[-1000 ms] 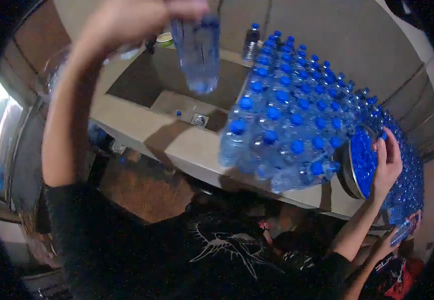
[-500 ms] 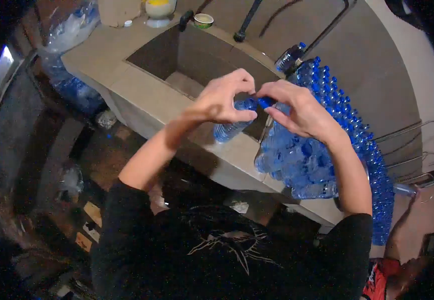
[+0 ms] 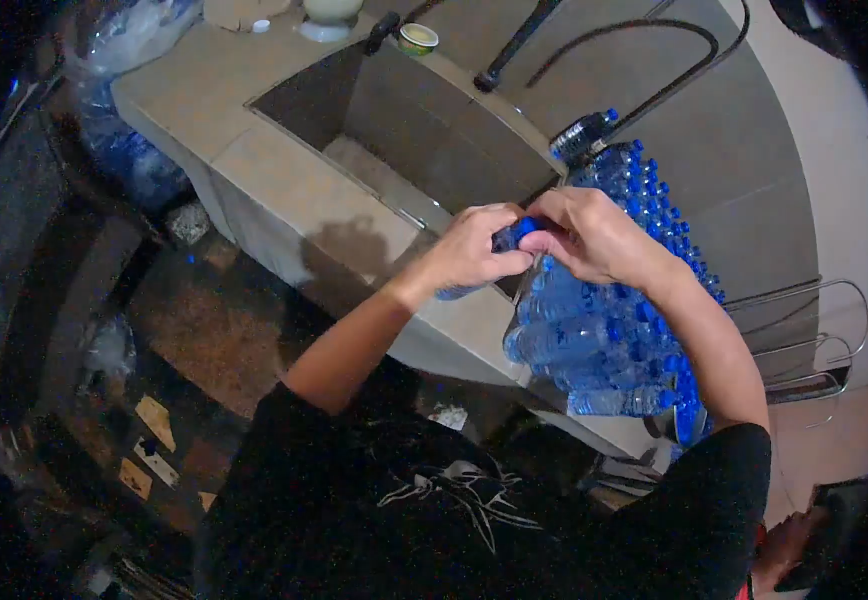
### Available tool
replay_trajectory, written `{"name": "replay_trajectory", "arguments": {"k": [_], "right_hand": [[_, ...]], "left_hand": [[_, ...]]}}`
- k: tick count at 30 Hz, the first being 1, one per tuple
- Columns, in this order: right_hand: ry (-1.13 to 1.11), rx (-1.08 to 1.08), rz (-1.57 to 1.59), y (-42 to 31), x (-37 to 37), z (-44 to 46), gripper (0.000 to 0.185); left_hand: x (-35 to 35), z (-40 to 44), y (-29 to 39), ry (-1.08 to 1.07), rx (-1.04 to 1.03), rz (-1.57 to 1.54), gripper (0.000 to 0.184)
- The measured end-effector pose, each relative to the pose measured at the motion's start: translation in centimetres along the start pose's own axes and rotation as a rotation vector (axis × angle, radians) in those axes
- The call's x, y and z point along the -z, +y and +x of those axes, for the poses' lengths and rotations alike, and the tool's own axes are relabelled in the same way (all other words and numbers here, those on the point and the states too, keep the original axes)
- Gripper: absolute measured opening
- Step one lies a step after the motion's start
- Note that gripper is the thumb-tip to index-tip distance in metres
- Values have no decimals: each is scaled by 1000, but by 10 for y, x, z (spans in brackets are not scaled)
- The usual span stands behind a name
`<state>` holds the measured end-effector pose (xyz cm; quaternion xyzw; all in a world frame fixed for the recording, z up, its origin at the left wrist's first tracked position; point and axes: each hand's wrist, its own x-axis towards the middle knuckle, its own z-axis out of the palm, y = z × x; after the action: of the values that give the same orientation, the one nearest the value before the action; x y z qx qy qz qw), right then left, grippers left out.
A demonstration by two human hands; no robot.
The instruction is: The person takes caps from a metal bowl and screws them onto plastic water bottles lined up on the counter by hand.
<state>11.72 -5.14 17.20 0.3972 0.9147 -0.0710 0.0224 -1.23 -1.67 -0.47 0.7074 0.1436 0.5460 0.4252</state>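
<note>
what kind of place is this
Probably a kitchen or utility room used for small-scale bottling: a deep sink is set into a tiled counter, and blue-capped bottles crowd beside it.

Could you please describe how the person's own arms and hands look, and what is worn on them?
The left hand and right hand are bare, without gloves. The forearms are uncovered too. Both sleeves are short and black, part of a black shirt with a pale line print in front.

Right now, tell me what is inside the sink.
In the sink, a paler strip of floor and a small shiny streak show. The near rim hides some floor; the left hand and right hand cover part of one end.
</note>
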Motion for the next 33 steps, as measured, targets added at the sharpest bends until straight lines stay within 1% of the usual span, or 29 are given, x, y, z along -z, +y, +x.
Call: {"name": "replay_trajectory", "arguments": {"k": [3,4,5,6,7,8,9,10,11,12,13,14,15,17,18,19,20,21,22,23,24,25,26,28,29,30,31,32,33], "right_hand": [[45,5,-246,19,-23,-1,35],[75,8,-339,25,-34,-2,41],[121,-15,-364,19,-37,-3,43],[145,-29,-359,19,-41,-8,42],[61,-122,-375,9,-32,-5,41],[91,-137,-323,11,-32,-7,40],[125,-87,-302,17,-36,-5,39],[158,-49,-286,24,-39,-3,39],[107,-98,-274,27,-40,-3,38],[185,-94,-331,30,-50,-5,37],[272,-219,-316,22,-57,-2,38],[340,-306,-375,9,-67,-4,38],[398,-410,-415,4,-73,-3,38],[337,-358,-419,7,-77,0,37],[300,-380,-435,10,-72,-7,36],[216,-281,-351,12,-63,-8,31],[220,-195,-313,19,-65,-11,29],[282,-49,-246,23,-63,-10,28],[353,-21,-168,23,-68,-11,27],[235,-135,-350,18,-67,-10,28],[381,-238,-295,9,-80,-4,33],[468,-273,-316,-2,-84,-9,36],[466,-547,-224,-10,-90,-2,38],[458,-506,-213,-8,-84,-5,38],[450,-471,-226,-14,-77,-8,39],[334,-493,-232,-11,-71,-10,35],[240,-506,-245,-11,-63,-13,32],[152,-515,-256,-11,-54,-14,31],[253,-356,-273,-5,-55,-17,32]], "left_hand": [[-14,-6,21,121,80,114,26],[-30,-13,24,189,134,147,35],[-41,-21,23,272,188,195,44],[-32,-21,30,262,105,138,44],[-19,-13,34,251,15,89,44],[-9,-1,18,148,-93,-58,48],[-1,9,-7,32,-188,-215,51],[-1,14,-34,-262,113,-233,56],[-4,14,-49,-547,421,-264,61],[-2,12,-39,-421,358,-292,64],[-6,6,-20,-307,296,-325,66],[-25,-15,-2,75,309,-123,57],[-55,-22,13,456,356,86,60],[-72,-26,-2,548,339,216,70],[-49,-27,19,349,236,110,74],[-17,-14,31,119,114,-29,78],[-11,-3,-2,21,-184,-64,82],[-4,1,-21,-215,3,-143,74],[2,6,-39,-457,225,-176,65],[7,11,-56,-675,424,-153,57],[11,9,-19,-443,421,-188,57],[-7,-20,-52,-115,225,-170,52],[-34,-13,-13,140,312,-190,47],[-79,-20,-48,551,281,-579,42],[-88,-22,-52,619,295,-611,41],[-97,-24,-56,688,307,-643,40],[-89,-24,-54,589,327,-502,39],[-77,-22,-51,460,281,-338,39],[-64,-20,-45,346,217,-176,39]]}}
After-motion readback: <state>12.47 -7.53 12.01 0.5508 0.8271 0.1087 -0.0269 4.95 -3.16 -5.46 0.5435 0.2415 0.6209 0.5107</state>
